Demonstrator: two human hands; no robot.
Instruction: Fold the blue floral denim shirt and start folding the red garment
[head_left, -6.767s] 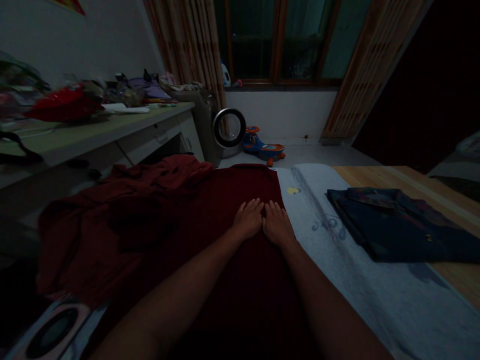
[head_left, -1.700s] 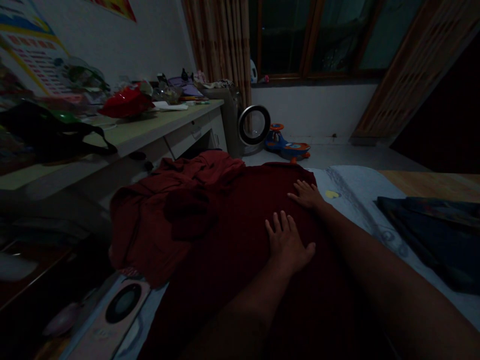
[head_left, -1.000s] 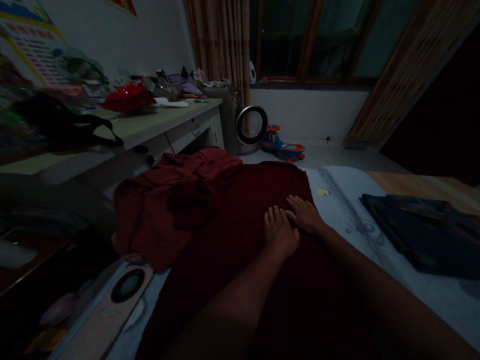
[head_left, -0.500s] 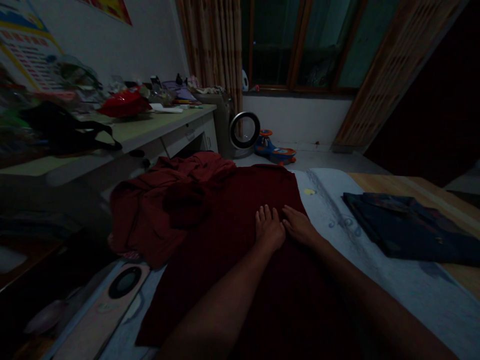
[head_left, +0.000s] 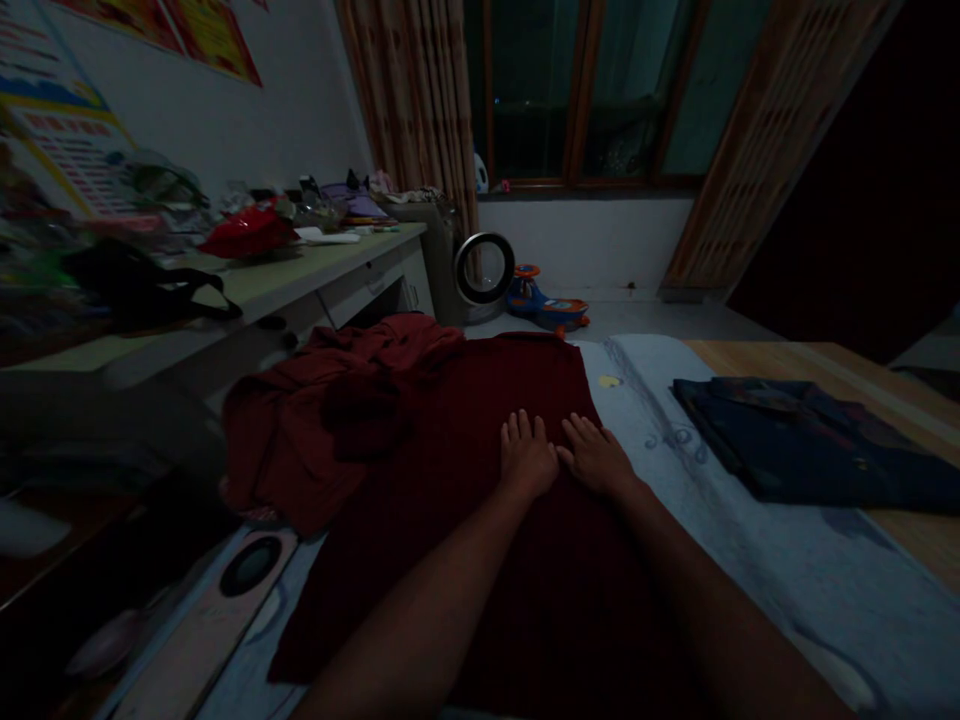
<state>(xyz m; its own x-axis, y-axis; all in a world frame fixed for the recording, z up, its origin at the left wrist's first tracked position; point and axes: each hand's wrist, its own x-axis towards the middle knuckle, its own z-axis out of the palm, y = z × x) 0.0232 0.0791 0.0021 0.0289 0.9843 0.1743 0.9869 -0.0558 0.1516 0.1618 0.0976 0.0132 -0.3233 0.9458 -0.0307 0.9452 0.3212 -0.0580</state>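
Note:
A dark red garment (head_left: 465,420) lies spread flat on a pale grey sheet (head_left: 750,540) in a dim room. My left hand (head_left: 527,458) and my right hand (head_left: 597,456) rest palm down on it, side by side, fingers spread and thumbs almost touching. Neither hand holds anything. A crumpled heap of red cloth (head_left: 322,410) lies at the garment's far left.
A folded dark blue garment (head_left: 802,450) lies on the right, on the wooden surface (head_left: 862,375). A cluttered desk (head_left: 285,275) runs along the left wall. A round fan (head_left: 484,270) and a toy car (head_left: 544,302) stand on the floor under the window.
My hands, apart on the red garment 1.7 s ago, have come together side by side at its middle right. The camera has swung a little to the left.

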